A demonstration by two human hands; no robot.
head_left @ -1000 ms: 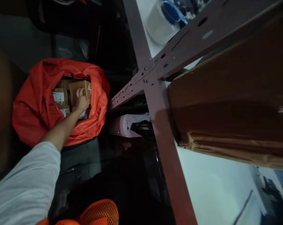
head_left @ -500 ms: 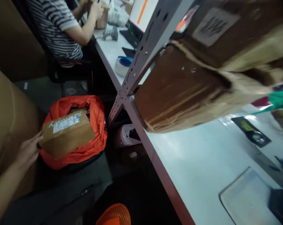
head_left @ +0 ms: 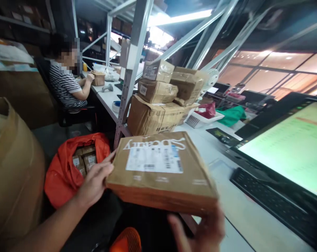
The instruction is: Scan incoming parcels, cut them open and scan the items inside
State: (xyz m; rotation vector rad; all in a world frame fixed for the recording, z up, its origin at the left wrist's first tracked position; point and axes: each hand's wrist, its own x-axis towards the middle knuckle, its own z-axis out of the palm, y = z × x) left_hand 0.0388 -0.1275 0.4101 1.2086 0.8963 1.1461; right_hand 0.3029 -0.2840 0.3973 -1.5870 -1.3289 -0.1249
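Note:
A brown cardboard box (head_left: 153, 180) with a white shipping label and white lettering is held tilted in front of me, partly over the desk edge. My left hand (head_left: 96, 180) is closed on its left end. At its near right corner is my right hand (head_left: 200, 231), fingers against the underside and thumb apart from the box; blur softens the fingertips. Down to the left stands an orange-red bag (head_left: 61, 175) with several smaller labelled boxes (head_left: 84, 161) inside.
Stacked cartons (head_left: 155, 112) stand on the white desk (head_left: 226, 199) beside a metal shelf post (head_left: 129, 73). A keyboard (head_left: 268, 199) and monitor (head_left: 287, 150) are at right. A seated person (head_left: 66, 84) in a striped shirt handles a box farther back. A large brown carton (head_left: 16, 168) is at left.
The labelled box has come up out of the orange-red bag in my left hand and moved right. My right hand has appeared at its corner. The view has tipped upward.

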